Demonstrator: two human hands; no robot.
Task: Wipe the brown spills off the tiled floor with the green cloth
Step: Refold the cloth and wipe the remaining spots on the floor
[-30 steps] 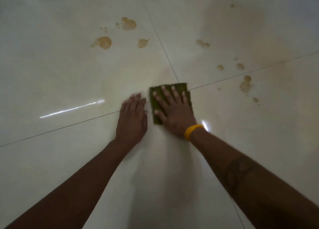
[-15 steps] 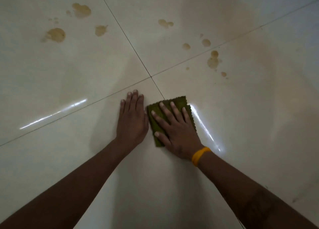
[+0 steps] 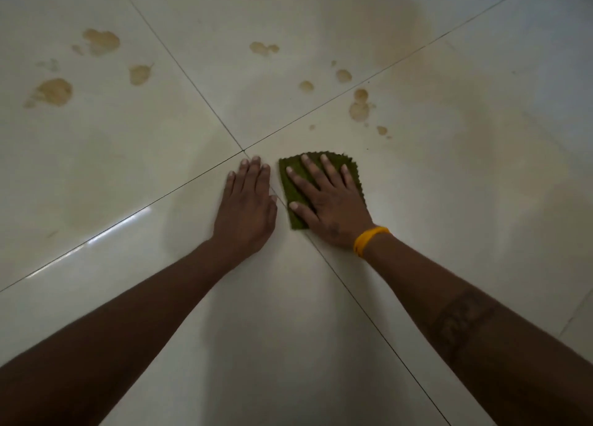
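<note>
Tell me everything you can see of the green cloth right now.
The green cloth is a small, dark olive, roughly square piece with zigzag-cut edges and a fuzzy-looking weave. It lies flat on the tiled floor, just right of where the grout lines cross. The right hand presses on it with spread, straight fingers, covering most of it. The left hand lies beside it, not touching. No brown spill touches it.
</note>
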